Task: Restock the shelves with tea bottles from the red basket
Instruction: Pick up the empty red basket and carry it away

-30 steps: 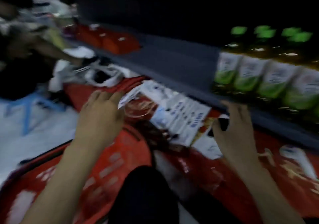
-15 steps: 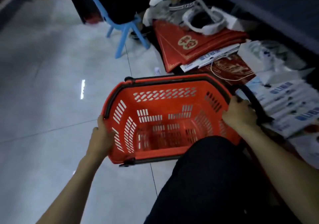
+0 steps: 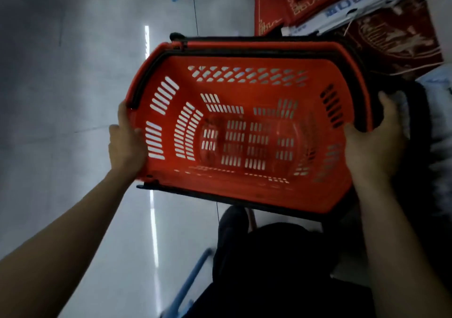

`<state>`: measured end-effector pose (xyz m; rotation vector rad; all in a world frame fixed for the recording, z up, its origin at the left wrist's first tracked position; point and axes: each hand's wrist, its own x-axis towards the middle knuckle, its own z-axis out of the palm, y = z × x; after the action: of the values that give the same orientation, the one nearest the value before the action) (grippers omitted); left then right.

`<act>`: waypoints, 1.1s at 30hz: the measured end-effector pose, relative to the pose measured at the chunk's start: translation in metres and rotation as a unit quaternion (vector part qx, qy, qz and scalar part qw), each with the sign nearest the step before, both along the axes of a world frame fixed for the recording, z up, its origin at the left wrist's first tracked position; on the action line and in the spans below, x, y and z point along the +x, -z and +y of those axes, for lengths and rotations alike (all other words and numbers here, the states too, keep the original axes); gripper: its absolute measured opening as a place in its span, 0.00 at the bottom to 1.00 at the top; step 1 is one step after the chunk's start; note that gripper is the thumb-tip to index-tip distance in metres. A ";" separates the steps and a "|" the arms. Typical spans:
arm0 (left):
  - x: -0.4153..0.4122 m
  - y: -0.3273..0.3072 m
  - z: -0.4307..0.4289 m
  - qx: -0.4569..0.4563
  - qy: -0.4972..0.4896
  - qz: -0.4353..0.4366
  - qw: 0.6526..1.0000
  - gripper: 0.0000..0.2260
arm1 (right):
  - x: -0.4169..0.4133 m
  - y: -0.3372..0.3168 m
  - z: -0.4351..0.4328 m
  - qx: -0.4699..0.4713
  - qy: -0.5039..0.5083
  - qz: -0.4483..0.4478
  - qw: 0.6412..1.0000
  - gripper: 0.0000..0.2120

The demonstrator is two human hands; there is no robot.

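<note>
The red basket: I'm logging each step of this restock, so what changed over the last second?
A second ago both hands were at the packets below the shelf. They then gripped the red basket: left hand on its left end, right hand on its right end and black handle. It now appears raised toward the camera. Unchanged since half a second ago: same grips, and no bottles in the basket.

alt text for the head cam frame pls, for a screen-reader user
Seen from above, a person's left hand and right hand grip opposite ends of an empty red basket with slotted walls and black handles, over a pale tiled floor. Red printed packaging lies beyond it, upper right.
</note>
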<state>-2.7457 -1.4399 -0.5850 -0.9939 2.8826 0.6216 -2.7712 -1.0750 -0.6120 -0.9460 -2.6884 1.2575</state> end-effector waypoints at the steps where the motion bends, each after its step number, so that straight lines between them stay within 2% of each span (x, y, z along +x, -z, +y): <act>1: 0.002 -0.020 0.003 -0.004 0.010 0.001 1.000 0.23 | 0.010 -0.014 0.002 0.002 0.012 -0.010 1.000 0.32; 5: 0.017 -0.104 -0.006 0.026 0.057 0.013 0.998 0.23 | 0.035 -0.098 -0.004 0.040 0.044 -0.052 0.997 0.32; 8: 0.036 -0.169 -0.033 0.023 0.000 -0.030 0.999 0.24 | 0.037 -0.172 -0.026 0.047 0.017 -0.087 0.995 0.32; 15: 0.124 -0.363 -0.139 0.009 -0.166 -0.050 0.985 0.27 | 0.006 -0.362 -0.157 0.026 -0.163 -0.114 0.980 0.31; 18: 0.185 -0.416 -0.198 -0.002 -0.258 -0.048 0.965 0.29 | -0.006 -0.418 -0.241 0.043 -0.258 -0.079 0.962 0.33; 22: 0.267 -0.467 -0.255 -0.023 -0.378 -0.025 0.925 0.28 | -0.009 -0.477 -0.367 0.025 -0.398 -0.058 0.915 0.31; 27: 0.356 -0.511 -0.289 -0.045 -0.524 0.040 0.850 0.28 | 0.019 -0.531 -0.510 -0.004 -0.526 -0.037 0.849 0.27; 30: 0.409 -0.529 -0.291 -0.077 -0.592 0.055 0.800 0.28 | 0.049 -0.555 -0.590 -0.010 -0.605 -0.015 0.796 0.26; 33: 0.457 -0.539 -0.282 -0.098 -0.668 0.054 0.736 0.29 | 0.088 -0.568 -0.666 -0.031 -0.679 -0.006 0.733 0.25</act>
<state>-2.2885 -1.7220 -0.0463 -3.0627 1.7720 0.3030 -2.6833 -1.7411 -0.0437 1.3919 -3.1911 1.2734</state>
